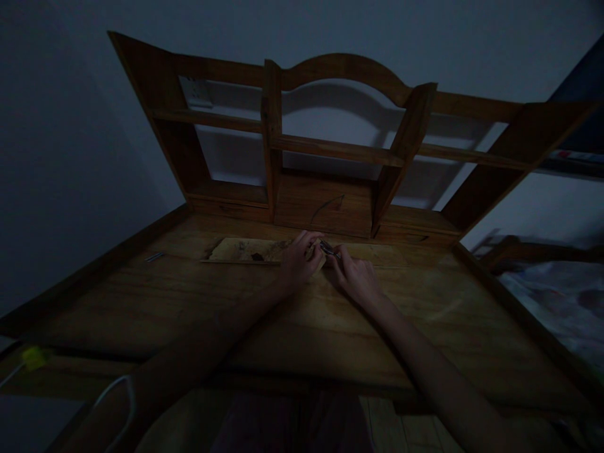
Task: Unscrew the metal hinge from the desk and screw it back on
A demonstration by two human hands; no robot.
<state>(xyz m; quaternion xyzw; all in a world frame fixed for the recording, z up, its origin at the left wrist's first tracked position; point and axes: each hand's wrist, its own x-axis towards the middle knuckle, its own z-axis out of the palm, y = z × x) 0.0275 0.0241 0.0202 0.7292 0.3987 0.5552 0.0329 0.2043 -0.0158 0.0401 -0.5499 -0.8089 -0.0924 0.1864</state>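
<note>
Both hands meet at the far bench (pixel 330 327): my left hand (pixel 297 259) and right hand (pixel 355 277) each pinch a small metal piece (pixel 329 247), its long axis spanning them, beside a flat board (pixel 245 250).

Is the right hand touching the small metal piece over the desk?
Touching. In the head view the right hand pinches the small metal piece, and the left hand grips its other end.

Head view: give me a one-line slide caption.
In dim light, left hand and right hand pinch a small dark metallic object over a brown wooden desk, beside a pale flat board.
</note>
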